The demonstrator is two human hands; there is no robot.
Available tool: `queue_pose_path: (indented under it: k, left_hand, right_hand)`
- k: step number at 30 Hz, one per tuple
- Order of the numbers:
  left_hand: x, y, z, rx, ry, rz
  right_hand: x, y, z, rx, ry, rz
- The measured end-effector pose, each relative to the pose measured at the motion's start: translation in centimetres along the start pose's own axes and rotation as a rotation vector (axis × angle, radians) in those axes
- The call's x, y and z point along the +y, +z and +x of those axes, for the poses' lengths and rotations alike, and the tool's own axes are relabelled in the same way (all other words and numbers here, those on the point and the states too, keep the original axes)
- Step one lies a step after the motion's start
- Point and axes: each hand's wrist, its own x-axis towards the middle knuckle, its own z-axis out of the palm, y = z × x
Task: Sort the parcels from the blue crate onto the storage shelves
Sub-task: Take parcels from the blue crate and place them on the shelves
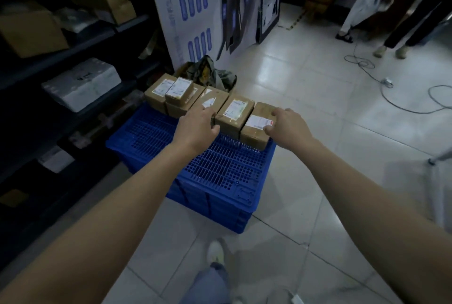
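The parcels stand in a row along the far edge of the upturned blue crate (220, 171), beside the storage shelves (73, 42). The right hand (288, 127) pinches the end parcel (256, 132) (thumb on its label). The left hand (198, 127) covers the middle parcel (212, 98); its grip cannot be determined. Risk: the end parcel sits at the crate corner, touching its neighbour (234, 112), so a skewed lift may tip either onto the tiled floor (318, 98).

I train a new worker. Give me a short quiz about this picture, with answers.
1. True or false: the parcels lie inside the crate.
2. Which hand grips the rightmost parcel? A left, B right.
3. Fill in: the shelves stand on the person's ____ side.
Key: 1 false, they lie on top of it; 2 B, the right hand; 3 left.
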Motion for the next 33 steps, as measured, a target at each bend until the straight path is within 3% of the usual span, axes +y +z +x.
queue_pose_path:
  k: [11,22,33]
  left_hand:
    - [-2.0,7.9,16.9,-0.184,-0.062,-0.110]
    - [-4.8,18.8,28.1,-0.366,-0.402,-0.406]
    - [-9.3,29.2,34.7,-0.373,-0.513,-0.371]
  right_hand:
    - [5.4,5.4,14.1,-0.117,0.197,0.191]
    - [13.3,13.1,24.4,-0.276,0.406,0.346]
    - [17.5,23.4,32.2,-0.405,0.595,0.849]
